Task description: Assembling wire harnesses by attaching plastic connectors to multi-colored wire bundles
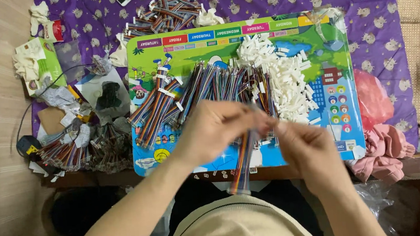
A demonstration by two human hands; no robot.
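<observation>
Hands meet above the near edge of the colourful cartoon-printed board (315,34) on the desk. The left hand (211,131) and right hand (309,146) both pinch the top end of a thin multicoloured ribbon cable (242,166), fingers closed on it, and the rest hangs down toward the lap. It looks light and limp, best gripped near its end. Behind lie a heap of similar striped cables (202,90) and a pile of small white plastic connectors (283,71).
</observation>
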